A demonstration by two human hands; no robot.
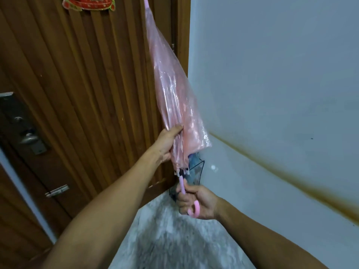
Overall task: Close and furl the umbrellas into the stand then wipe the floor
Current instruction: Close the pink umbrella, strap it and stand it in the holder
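We look down into a corner where a ribbed wooden door meets a pale wall above a grey speckled floor; a black wire stand sits in that corner; we hold 1 closed pink umbrella tip-up in front of the door's right edge; our left hand grips the loose canopy near its lower end, thumb on top; our right hand curls round the pink hooked handle below; both forearms reach forward
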